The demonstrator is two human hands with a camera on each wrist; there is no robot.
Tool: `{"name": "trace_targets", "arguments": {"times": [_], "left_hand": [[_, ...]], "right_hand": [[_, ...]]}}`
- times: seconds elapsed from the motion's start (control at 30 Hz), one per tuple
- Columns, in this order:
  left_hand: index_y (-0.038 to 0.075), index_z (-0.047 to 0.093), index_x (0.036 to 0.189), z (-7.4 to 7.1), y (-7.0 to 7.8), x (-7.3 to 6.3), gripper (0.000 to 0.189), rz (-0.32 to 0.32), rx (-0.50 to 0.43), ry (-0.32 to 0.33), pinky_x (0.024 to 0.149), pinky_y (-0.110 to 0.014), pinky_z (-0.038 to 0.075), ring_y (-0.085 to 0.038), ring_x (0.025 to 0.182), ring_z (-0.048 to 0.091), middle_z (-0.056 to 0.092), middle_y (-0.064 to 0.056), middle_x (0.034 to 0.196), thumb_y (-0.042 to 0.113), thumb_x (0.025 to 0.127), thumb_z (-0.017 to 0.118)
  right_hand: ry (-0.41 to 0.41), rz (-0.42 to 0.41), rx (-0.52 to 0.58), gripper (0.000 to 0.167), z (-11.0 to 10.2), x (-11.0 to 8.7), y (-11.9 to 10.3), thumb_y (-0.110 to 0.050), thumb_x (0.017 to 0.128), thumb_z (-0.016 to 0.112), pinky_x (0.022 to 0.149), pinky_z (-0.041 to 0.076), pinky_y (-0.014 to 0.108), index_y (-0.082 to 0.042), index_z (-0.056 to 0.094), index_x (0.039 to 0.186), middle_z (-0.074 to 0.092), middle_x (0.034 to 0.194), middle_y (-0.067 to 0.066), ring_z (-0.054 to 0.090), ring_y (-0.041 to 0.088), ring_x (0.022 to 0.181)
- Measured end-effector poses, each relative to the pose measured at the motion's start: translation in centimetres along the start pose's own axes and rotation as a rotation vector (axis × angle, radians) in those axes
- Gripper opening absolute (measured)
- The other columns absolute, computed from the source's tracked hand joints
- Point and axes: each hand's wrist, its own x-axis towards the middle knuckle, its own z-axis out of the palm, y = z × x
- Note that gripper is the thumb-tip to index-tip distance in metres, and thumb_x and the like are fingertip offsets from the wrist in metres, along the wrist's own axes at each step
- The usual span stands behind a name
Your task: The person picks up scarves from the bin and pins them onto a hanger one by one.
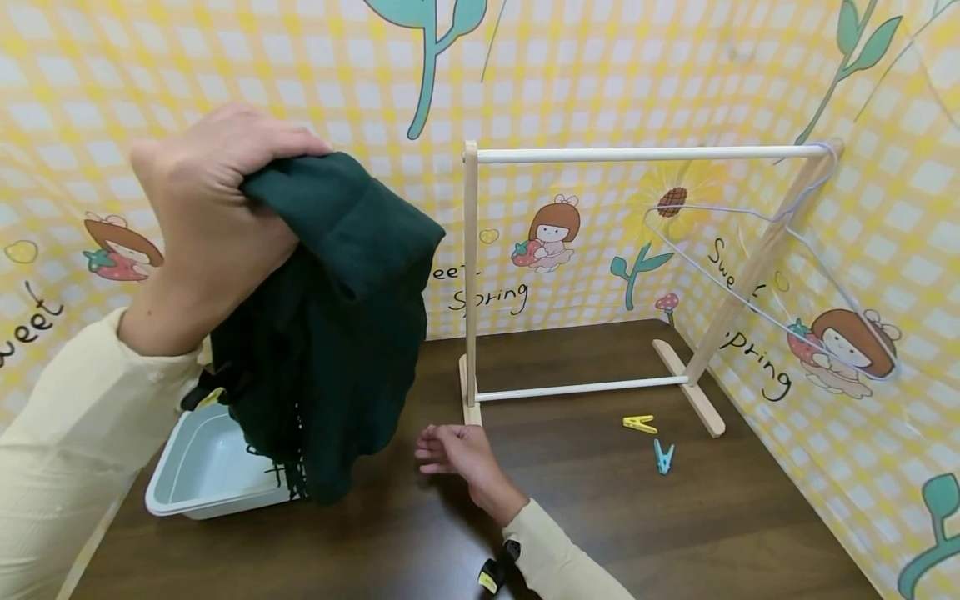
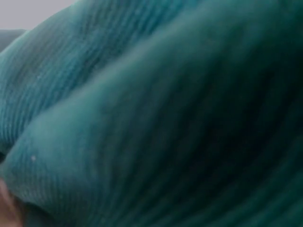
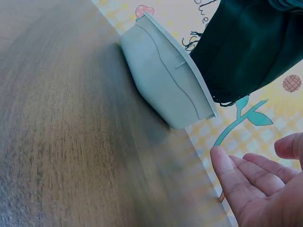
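A dark green fringed scarf [image 1: 352, 333] hangs folded from my raised left hand [image 1: 225, 183], which grips its upper end. In the left wrist view its ribbed cloth [image 2: 118, 132] fills nearly everything. The tasselled ends dangle over the right side of a pale basin [image 1: 202, 458]. Low over the table, my right hand [image 1: 461, 458] holds nothing, its fingers loosely extended near the left foot of a wooden rack [image 1: 471, 275]. From the right wrist view, that hand [image 3: 265, 189] appears below the scarf [image 3: 246, 52] and apart from it, with the basin [image 3: 165, 71] beyond.
A lilac wire hanger [image 1: 727, 283] hangs at the rack's right end from the white top bar [image 1: 645, 154]. Yellow [image 1: 639, 423] and blue [image 1: 663, 457] clothespins lie on the brown table [image 1: 570, 517]. Checked, printed wall covering [image 1: 360, 92] encloses the back and sides.
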Motion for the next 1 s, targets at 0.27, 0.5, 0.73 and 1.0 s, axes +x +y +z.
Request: {"name": "trace_targets", "arguments": {"times": [0.27,0.5,0.73,1.0], "left_hand": [[0.005,0.081,0.083,0.6,0.1,0.4,0.028,0.028,-0.015,-0.007,0.076,-0.009,0.039,-0.038,0.072,0.066,0.077,-0.013,0.081,0.03,0.087,0.071],[0.005,0.082,0.084,1.2,0.7,0.7,0.02,0.049,-0.027,-0.026,0.081,-0.015,0.046,-0.036,0.075,0.07,0.078,-0.012,0.083,0.022,0.087,0.072],[0.003,0.081,0.083,1.8,1.3,0.8,0.016,0.046,-0.044,-0.021,0.082,-0.013,0.045,-0.038,0.074,0.069,0.077,-0.014,0.082,0.017,0.085,0.074],[0.003,0.08,0.081,2.7,1.6,0.4,0.012,0.051,-0.09,-0.004,0.082,-0.015,0.046,-0.037,0.074,0.069,0.077,-0.013,0.081,0.011,0.084,0.072]], "right_hand": [[-0.002,-0.006,-0.003,0.038,-0.2,0.0,0.3,-0.022,0.104,0.056,0.075,0.063,0.04,0.012,0.07,0.113,0.071,0.114,0.03,0.076,0.033,0.098],[0.005,-0.001,0.0,0.038,-0.5,-0.1,0.5,-0.019,0.102,0.053,0.076,0.063,0.041,0.013,0.069,0.115,0.072,0.113,0.028,0.076,0.033,0.097],[0.004,-0.009,0.015,0.037,-1.1,0.0,0.4,-0.017,0.102,0.052,0.077,0.062,0.041,0.015,0.068,0.113,0.072,0.112,0.029,0.076,0.032,0.095],[0.016,-0.046,0.037,0.035,-2.2,0.4,-0.8,-0.016,0.101,0.052,0.077,0.062,0.041,0.013,0.07,0.111,0.076,0.106,0.021,0.075,0.035,0.099]]}}
